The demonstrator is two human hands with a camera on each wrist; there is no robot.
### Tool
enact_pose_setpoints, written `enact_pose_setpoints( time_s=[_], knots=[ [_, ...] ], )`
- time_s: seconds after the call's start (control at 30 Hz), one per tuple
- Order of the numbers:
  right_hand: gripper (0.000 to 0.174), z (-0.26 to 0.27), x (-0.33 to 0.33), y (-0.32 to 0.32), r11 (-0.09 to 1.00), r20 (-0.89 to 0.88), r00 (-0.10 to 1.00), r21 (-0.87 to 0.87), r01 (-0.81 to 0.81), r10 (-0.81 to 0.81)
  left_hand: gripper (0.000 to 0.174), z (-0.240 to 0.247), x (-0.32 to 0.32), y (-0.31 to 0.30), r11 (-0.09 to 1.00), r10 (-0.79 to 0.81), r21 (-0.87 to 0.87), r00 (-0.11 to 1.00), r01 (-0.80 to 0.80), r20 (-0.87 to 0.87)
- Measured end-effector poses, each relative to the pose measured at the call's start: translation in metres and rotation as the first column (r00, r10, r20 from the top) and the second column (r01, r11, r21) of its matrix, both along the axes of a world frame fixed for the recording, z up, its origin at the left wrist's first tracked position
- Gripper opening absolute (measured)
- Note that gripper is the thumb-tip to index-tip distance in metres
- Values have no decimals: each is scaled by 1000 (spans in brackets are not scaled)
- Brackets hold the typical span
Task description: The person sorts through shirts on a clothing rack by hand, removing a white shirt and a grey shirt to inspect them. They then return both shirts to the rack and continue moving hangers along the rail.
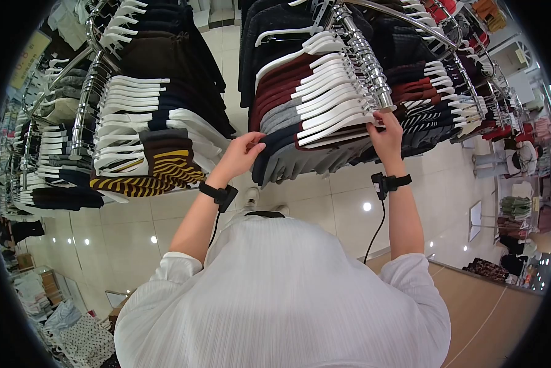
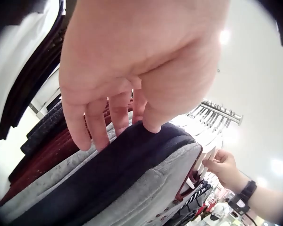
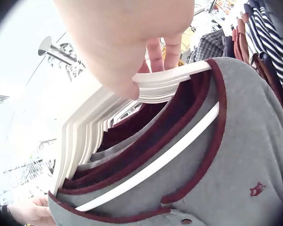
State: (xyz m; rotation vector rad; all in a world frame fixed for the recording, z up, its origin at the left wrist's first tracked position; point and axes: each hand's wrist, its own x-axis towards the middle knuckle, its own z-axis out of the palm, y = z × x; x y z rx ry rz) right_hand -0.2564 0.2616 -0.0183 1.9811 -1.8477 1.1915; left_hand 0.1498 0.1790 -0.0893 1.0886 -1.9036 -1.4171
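Observation:
My right hand (image 1: 387,136) holds the bar of a white hanger (image 3: 181,73), thumb on the near side and fingers behind it. From the front hanger hangs a grey shirt (image 3: 249,117) with maroon neck trim and a small maroon emblem. Behind it, more white hangers carry grey, navy and maroon garments. My left hand (image 1: 238,156) is at the shoulders of the same row, its fingers spread loosely downward. Its thumb tip touches a navy garment (image 2: 101,181), whose fabric keeps a smooth outline, with the fingertips along its far side.
The hangers hang on a chrome rail (image 1: 366,58). To the left, another rail (image 1: 82,116) carries dark clothes and a yellow-striped garment (image 1: 171,168). Striped garments (image 1: 424,121) hang to the right. Behind them a person (image 1: 520,156) is in the store.

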Motion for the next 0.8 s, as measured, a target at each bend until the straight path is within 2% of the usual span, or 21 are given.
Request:
enact_pose_setpoints(
  time_s=[0.07,0.23,0.33,0.4,0.5,0.6,0.8],
  knots=[
    [31,-1,3,0,999,69,998,53,-11,8,33,1,0,4,1000,-2,-19,1000,2,-12],
    [24,5,8,-17,995,-226,971,37,95,-84,38,-17,-4,4,999,30,-33,996,-33,-86],
    [25,-2,-2,-30,991,-259,962,76,114,-90,37,-22,-9,-2,989,115,-92,993,-117,-28],
    [25,-4,-7,-36,995,-262,962,44,87,-73,34,-21,-11,-3,989,143,-50,990,-141,19],
    [26,-3,-11,-43,993,-259,963,68,95,-74,33,-23,-15,-9,980,184,-87,982,-180,42],
    [25,-4,-12,-41,973,-298,945,145,182,-133,28,-28,-13,-7,970,213,-129,976,-205,44],
    [28,-4,-12,-42,975,-247,964,170,141,-97,34,-29,-11,-5,975,210,-83,977,-206,40]
  ],
)
